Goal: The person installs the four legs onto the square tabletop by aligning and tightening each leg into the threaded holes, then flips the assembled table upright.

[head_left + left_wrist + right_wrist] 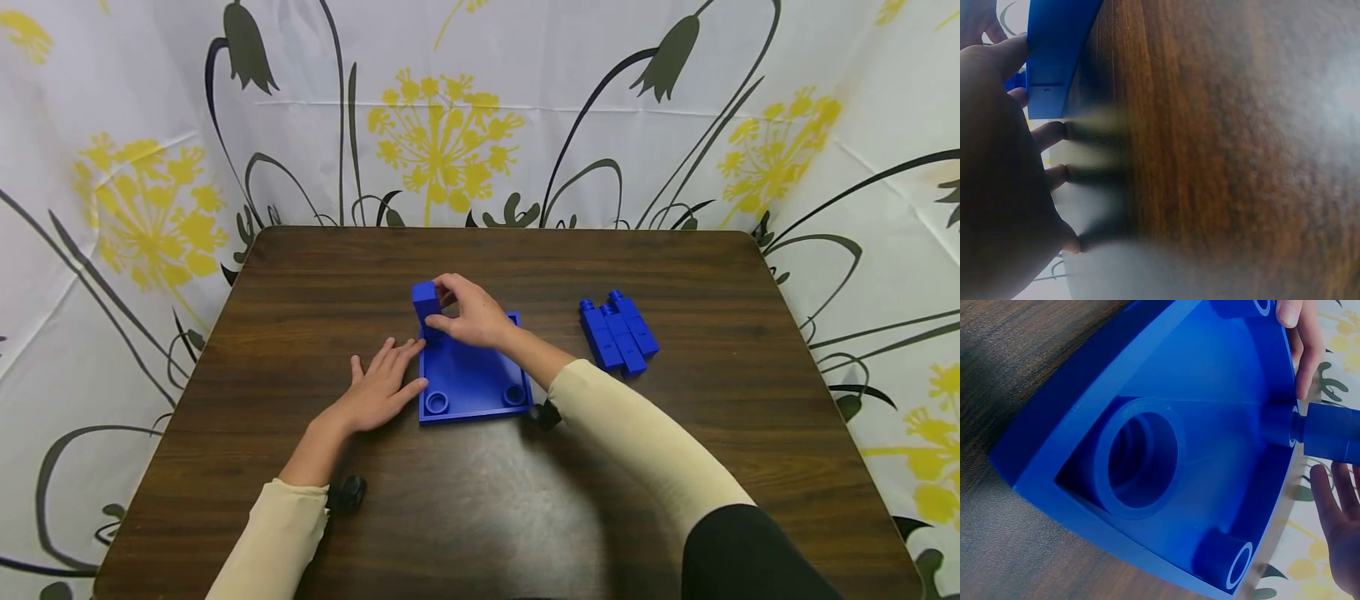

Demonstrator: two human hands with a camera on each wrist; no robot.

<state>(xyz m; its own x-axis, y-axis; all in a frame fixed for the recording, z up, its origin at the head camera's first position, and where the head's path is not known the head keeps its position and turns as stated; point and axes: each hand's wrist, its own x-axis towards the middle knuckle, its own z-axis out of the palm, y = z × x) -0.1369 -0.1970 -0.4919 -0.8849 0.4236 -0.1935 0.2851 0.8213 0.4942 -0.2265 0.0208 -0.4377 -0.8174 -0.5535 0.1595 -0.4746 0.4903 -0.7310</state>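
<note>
A blue square panel (pixel 472 375) with raised edges lies on the table, with round sockets (pixel 1141 459) at its corners. My right hand (pixel 474 312) grips a square blue leg (pixel 425 298) between thumb and fingers. The leg stands upright at the panel's far left corner, its narrow end at the socket there in the right wrist view. My left hand (pixel 378 392) lies spread along the panel's left side, thumb and fingertips at its edge. In the left wrist view the straight fingers (pixel 1050 134) reach past the panel's side wall.
Several more blue legs (pixel 618 333) lie side by side on the dark wooden table (pixel 337 275), right of the panel. A flowered curtain (pixel 480 108) hangs behind the table and at both sides. Each wrist wears a small black camera (pixel 348 494).
</note>
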